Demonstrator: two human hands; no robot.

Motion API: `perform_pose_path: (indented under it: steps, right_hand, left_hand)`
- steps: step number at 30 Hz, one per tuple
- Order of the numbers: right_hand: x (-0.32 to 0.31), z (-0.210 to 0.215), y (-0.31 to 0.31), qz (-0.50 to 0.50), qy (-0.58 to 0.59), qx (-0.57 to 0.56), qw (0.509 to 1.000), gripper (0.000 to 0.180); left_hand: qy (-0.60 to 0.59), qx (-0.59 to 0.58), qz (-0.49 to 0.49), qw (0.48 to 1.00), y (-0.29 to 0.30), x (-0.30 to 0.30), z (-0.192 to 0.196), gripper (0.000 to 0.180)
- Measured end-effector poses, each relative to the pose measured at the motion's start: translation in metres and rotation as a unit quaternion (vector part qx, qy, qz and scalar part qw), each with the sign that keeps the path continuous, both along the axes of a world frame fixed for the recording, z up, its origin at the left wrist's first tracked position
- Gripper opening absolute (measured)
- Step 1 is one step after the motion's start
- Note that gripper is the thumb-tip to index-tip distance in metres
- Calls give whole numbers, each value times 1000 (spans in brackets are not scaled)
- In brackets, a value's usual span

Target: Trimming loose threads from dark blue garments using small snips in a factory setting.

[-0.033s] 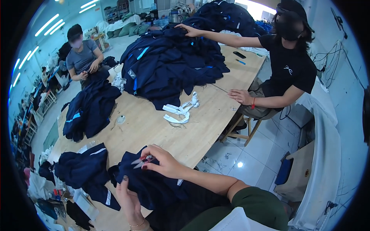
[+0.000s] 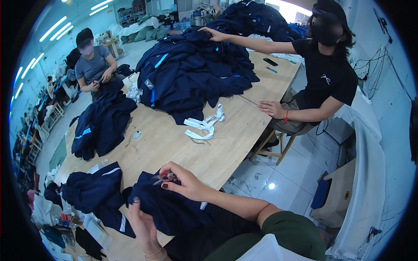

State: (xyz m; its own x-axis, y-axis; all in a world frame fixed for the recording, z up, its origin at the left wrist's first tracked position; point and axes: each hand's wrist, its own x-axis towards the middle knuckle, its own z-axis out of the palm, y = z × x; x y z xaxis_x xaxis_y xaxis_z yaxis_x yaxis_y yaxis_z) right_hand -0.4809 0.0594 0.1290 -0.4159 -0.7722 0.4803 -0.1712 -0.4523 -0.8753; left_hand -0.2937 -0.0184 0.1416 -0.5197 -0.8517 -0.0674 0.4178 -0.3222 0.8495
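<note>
In my right hand (image 2: 186, 182) is a pair of small red-handled thread snips (image 2: 170, 176), with the fingers wrapped round it and the metal blades pointing left. The blades are blurred over a dark navy garment (image 2: 161, 204), which lies across the near table edge and toward my lap. My left hand (image 2: 143, 224) is beside the garment's left side, fingers stretched upward and apart, and seems to hold nothing. Some of its fingers are partly hidden. Left of it lies another navy garment (image 2: 93, 189) with white strips.
A large pile of navy garments (image 2: 196, 69) covers the far part of the wooden table (image 2: 174, 145). White fabric strips (image 2: 204, 124) lie mid-table. One person (image 2: 326, 65) sits at right, a hand on the pile; another person (image 2: 93, 61) is at far left near more garments (image 2: 102, 126).
The snips' blades have turned and look blurred and closer together. My left hand has shifted slightly down and left, and the garment's near fold has moved a little.
</note>
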Motion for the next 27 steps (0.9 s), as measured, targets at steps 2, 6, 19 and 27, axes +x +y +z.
perform_pose_path:
  steps: [2,6,19,27]
  right_hand:
    - [-3,9,6,12,-14,37,999,23]
    - [-13,10,10,-1,97,66,993,33]
    - [10,79,-13,141,363,-86,917,28]
    - [-26,84,-44,-131,734,-37,665,52]
  left_hand:
    - [89,27,4,996,-16,9,8,35]
    - [70,-183,5,981,-33,3,60,37]
    - [-377,-768,72,512,-57,-49,182,44]
    - [-408,-765,19,497,-70,-4,217,30]
